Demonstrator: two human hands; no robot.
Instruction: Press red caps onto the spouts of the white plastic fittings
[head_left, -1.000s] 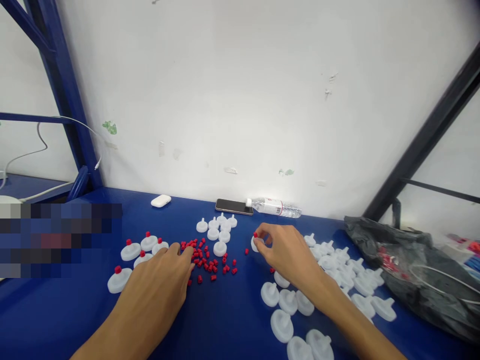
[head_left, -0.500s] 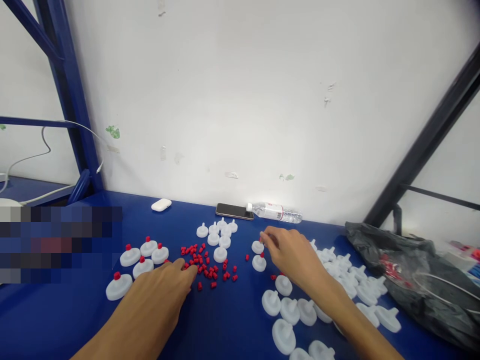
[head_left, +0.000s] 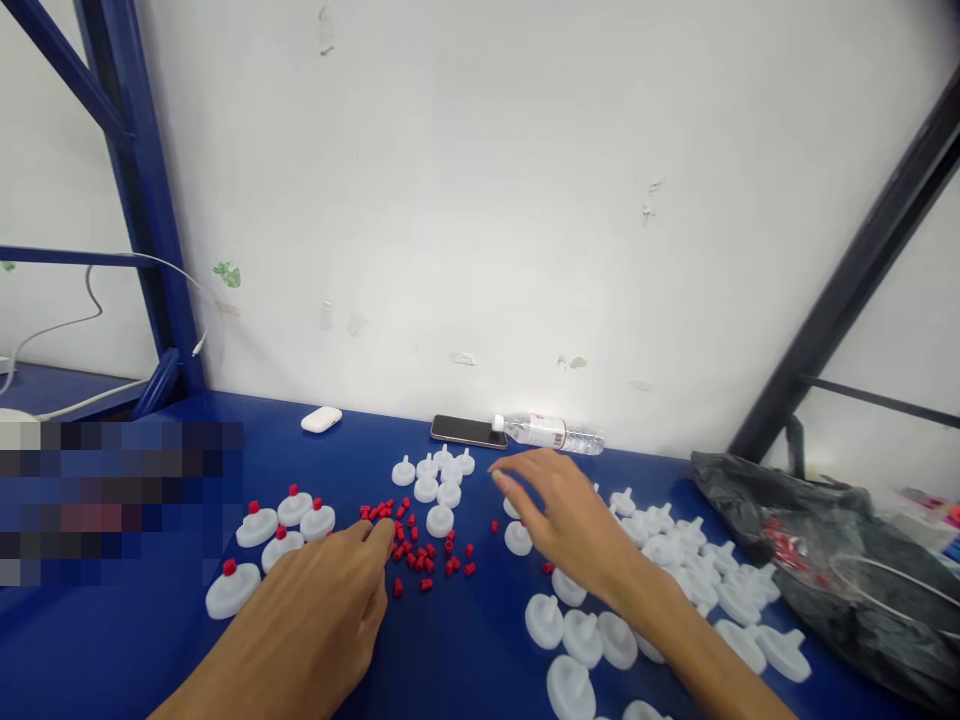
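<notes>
The right hand (head_left: pixel 574 525) has thumb and fingers apart, a white disc (head_left: pixel 517 539) near six o'clock. Red caps (head_left: pixel 430 550) spread twelve to four o'clock from the left hand's (head_left: pixel 334 585) fingers; whether those grip anything, I cannot tell.

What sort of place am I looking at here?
Probably a small hand-assembly workstation: loose red caps and white stemmed discs are spread over a blue worktop, and some discs to the left already wear red caps.
</notes>
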